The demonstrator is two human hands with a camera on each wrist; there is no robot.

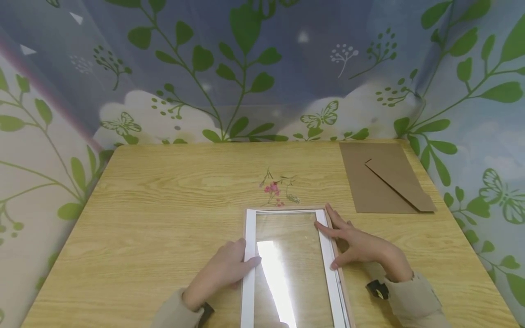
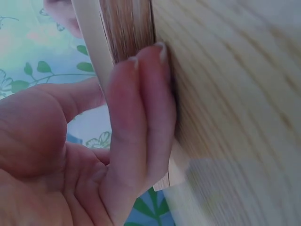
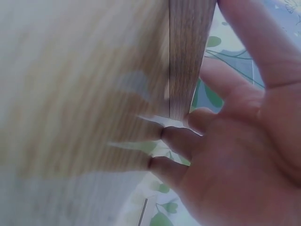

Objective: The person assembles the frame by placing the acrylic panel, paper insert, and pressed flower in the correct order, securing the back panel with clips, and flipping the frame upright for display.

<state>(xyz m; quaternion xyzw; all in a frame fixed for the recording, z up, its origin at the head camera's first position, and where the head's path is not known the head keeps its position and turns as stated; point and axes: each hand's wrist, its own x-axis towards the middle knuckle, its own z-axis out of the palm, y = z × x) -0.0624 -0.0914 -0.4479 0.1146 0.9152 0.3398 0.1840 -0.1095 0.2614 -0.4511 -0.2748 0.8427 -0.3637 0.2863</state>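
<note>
A picture frame (image 1: 343, 291) with wooden sides, white side strips and a clear pane (image 1: 287, 228) lies at the table's near edge; a bright reflection crosses the pane. My left hand (image 1: 223, 269) grips its left side, thumb over the white strip. In the left wrist view, two fingers (image 2: 141, 113) lie along the wooden outer side. My right hand (image 1: 365, 248) rests on the right side with fingers spread, the thumb and one fingertip on the white strip and another finger at the far corner. The right wrist view shows its fingers around the wooden edge (image 3: 188, 56).
Pressed flowers (image 1: 272, 187), pink with thin green stems, lie just beyond the frame's far edge. At the back right is a brown backing board (image 1: 361, 191) with a stand leg (image 1: 395, 184) on it. Leaf-patterned cloth (image 1: 242, 114) hangs around the wood-grain table (image 1: 164, 196).
</note>
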